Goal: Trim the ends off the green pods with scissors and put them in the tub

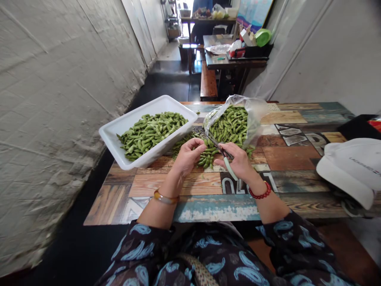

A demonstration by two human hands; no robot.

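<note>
In my right hand (240,162) is a pair of scissors (230,169) with pale green handles, its blades angled up and left toward the bag. My left hand (189,155) is just left of the blades, thumb and fingertips pinched together; whatever is between them is too small to make out. Loose green soybean pods (206,159) lie on the table between and beyond my hands. A clear plastic bag (256,115) full of pods lies open behind my right hand. To the left, a white plastic tub (160,158) holds a heap of pods (151,133).
The wood-patterned table (294,155) carries a white cap (353,165) at its right edge, beside a black container (357,128). A white wall (59,99) runs along the left. Farther back stand a bench (208,81) and another table (214,60) with items on it.
</note>
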